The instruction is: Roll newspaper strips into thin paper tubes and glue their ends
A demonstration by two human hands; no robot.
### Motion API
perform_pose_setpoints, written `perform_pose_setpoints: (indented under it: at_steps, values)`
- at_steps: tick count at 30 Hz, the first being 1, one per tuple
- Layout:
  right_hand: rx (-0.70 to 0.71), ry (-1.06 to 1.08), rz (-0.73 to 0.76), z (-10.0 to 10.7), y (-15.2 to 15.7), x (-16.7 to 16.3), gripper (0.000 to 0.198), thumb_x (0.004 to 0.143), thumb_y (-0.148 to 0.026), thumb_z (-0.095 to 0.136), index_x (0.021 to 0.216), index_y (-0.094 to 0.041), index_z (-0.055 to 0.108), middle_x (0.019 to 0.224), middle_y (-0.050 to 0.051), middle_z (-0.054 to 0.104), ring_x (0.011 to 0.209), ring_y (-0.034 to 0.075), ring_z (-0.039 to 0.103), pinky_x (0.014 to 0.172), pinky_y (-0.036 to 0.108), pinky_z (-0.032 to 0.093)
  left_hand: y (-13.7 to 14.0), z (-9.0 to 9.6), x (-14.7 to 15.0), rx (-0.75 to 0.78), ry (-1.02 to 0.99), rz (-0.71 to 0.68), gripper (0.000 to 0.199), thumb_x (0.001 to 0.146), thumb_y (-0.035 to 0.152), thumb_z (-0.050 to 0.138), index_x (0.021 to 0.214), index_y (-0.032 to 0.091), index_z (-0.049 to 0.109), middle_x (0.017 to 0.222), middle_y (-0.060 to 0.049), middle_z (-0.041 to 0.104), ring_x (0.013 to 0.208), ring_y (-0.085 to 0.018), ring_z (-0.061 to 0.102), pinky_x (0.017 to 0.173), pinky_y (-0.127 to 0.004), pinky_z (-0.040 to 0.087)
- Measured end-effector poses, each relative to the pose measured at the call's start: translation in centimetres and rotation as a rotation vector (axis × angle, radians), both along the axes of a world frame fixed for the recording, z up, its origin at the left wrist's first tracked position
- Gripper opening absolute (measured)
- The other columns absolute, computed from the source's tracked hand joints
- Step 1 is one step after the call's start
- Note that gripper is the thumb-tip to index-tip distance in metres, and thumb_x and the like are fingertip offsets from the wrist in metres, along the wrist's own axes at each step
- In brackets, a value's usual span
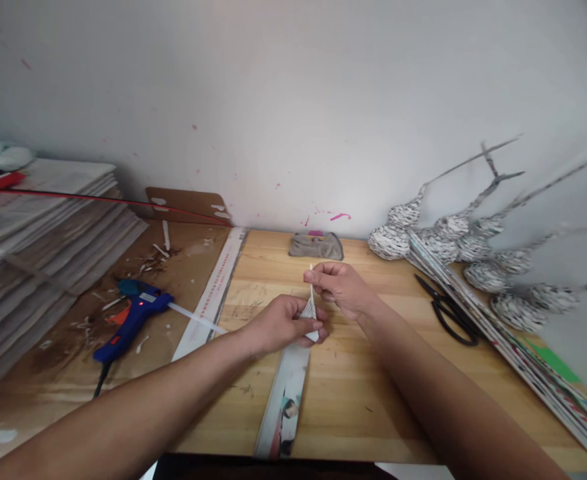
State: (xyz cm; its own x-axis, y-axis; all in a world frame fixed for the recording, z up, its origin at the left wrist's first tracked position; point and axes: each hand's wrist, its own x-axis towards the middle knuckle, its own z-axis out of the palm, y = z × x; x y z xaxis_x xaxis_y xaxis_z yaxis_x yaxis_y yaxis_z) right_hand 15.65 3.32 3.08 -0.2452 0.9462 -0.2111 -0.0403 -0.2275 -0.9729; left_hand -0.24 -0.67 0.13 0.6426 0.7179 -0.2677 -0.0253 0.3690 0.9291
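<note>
A folded newspaper strip (pixel 284 403) runs from the table's front edge up to my hands, its upper end narrowing to a twisted point. My left hand (pixel 293 321) is closed around the strip just below the twist, thumb on top and fingers behind. With thumb and forefinger, my right hand (pixel 336 288) pinches the thin tip of the same strip above it. Printed pictures show on the strip's lower part. The fingers partly hide the twisted section.
A blue glue gun (pixel 136 317) with a clear stick lies left, beside a stack of newspapers (pixel 48 247). Black scissors (pixel 451 313), rolled paper sticks (pixel 503 340) and several woven paper gourds (pixel 391 241) lie right. A grey cloth (pixel 316 246) rests by the wall.
</note>
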Motion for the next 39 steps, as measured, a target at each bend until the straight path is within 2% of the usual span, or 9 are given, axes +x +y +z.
perform_pose_setpoints:
  at_steps: [4,9,15,20,24,26,31,36,39]
  values:
    - [0.076,-0.022,-0.034,0.14,-0.05,0.03,0.037,0.063,-0.047,0.078,0.064,-0.015,0.06,0.052,-0.005,0.044,0.044,0.004,0.03,0.039,0.021,0.016,-0.08,0.41,-0.09,-0.012,0.029,-0.008,0.029,0.076,0.036,0.069,0.097,0.016,0.065,0.085,-0.005,0.069,0.084,-0.017,0.064,0.074,-0.031,0.05]
    - [-0.019,-0.009,0.203,0.04,0.25,0.7,0.038,0.07,-0.048,0.073,0.082,-0.012,0.069,0.056,-0.002,0.051,0.044,0.004,0.034,0.04,0.021,0.015,0.0,0.59,-0.11,-0.02,0.062,-0.004,0.03,0.076,0.035,0.069,0.098,0.015,0.066,0.087,-0.006,0.07,0.086,-0.017,0.064,0.075,-0.032,0.052]
    - [0.011,-0.007,0.012,-0.25,0.13,0.21,0.036,0.061,-0.042,0.081,0.061,-0.014,0.058,0.049,-0.005,0.046,0.042,0.003,0.031,0.039,0.02,0.015,-0.1,0.28,-0.05,0.003,0.047,-0.004,0.029,0.076,0.035,0.07,0.097,0.016,0.065,0.086,-0.006,0.07,0.084,-0.017,0.065,0.075,-0.032,0.052]
    - [-0.056,-0.001,0.234,0.11,0.12,0.5,0.036,0.069,-0.046,0.074,0.084,-0.013,0.068,0.053,-0.005,0.049,0.04,0.003,0.029,0.039,0.021,0.013,-0.03,0.31,-0.11,0.015,0.045,-0.015,0.029,0.077,0.035,0.069,0.098,0.016,0.067,0.089,-0.007,0.07,0.084,-0.017,0.065,0.075,-0.031,0.051]
    - [-0.037,0.008,0.078,0.09,0.02,0.3,0.035,0.06,-0.041,0.081,0.062,-0.014,0.058,0.047,-0.006,0.044,0.039,0.003,0.028,0.039,0.021,0.012,-0.07,0.36,-0.05,0.013,0.022,-0.003,0.031,0.075,0.036,0.07,0.097,0.015,0.066,0.086,-0.007,0.07,0.081,-0.017,0.064,0.073,-0.031,0.051]
    - [-0.013,0.01,0.009,0.11,0.01,0.24,0.036,0.059,-0.041,0.082,0.061,-0.015,0.057,0.048,-0.006,0.045,0.041,0.003,0.03,0.038,0.02,0.013,-0.1,0.37,-0.03,-0.002,0.022,-0.004,0.032,0.075,0.036,0.071,0.097,0.015,0.066,0.085,-0.007,0.07,0.082,-0.017,0.064,0.074,-0.031,0.051]
    - [-0.031,-0.016,0.199,0.18,0.22,0.56,0.036,0.067,-0.046,0.076,0.079,-0.013,0.067,0.055,-0.003,0.05,0.042,0.004,0.031,0.039,0.021,0.014,-0.1,0.26,-0.01,-0.043,0.015,0.001,0.033,0.073,0.036,0.073,0.098,0.016,0.066,0.085,-0.005,0.07,0.081,-0.016,0.065,0.074,-0.03,0.05]
    - [0.025,0.012,0.021,0.04,0.2,0.51,0.037,0.061,-0.046,0.08,0.064,-0.015,0.06,0.051,-0.006,0.043,0.044,0.004,0.031,0.039,0.02,0.014,-0.18,0.27,0.03,-0.07,0.009,-0.008,0.037,0.072,0.037,0.074,0.1,0.015,0.066,0.083,-0.006,0.07,0.077,-0.016,0.065,0.071,-0.031,0.051]
    - [-0.018,0.0,0.191,0.05,0.19,0.66,0.039,0.07,-0.05,0.072,0.082,-0.013,0.07,0.056,-0.003,0.049,0.046,0.005,0.036,0.039,0.02,0.018,-0.22,0.31,0.03,-0.08,0.006,-0.008,0.035,0.071,0.037,0.074,0.098,0.015,0.066,0.083,-0.007,0.07,0.078,-0.017,0.065,0.07,-0.03,0.051]
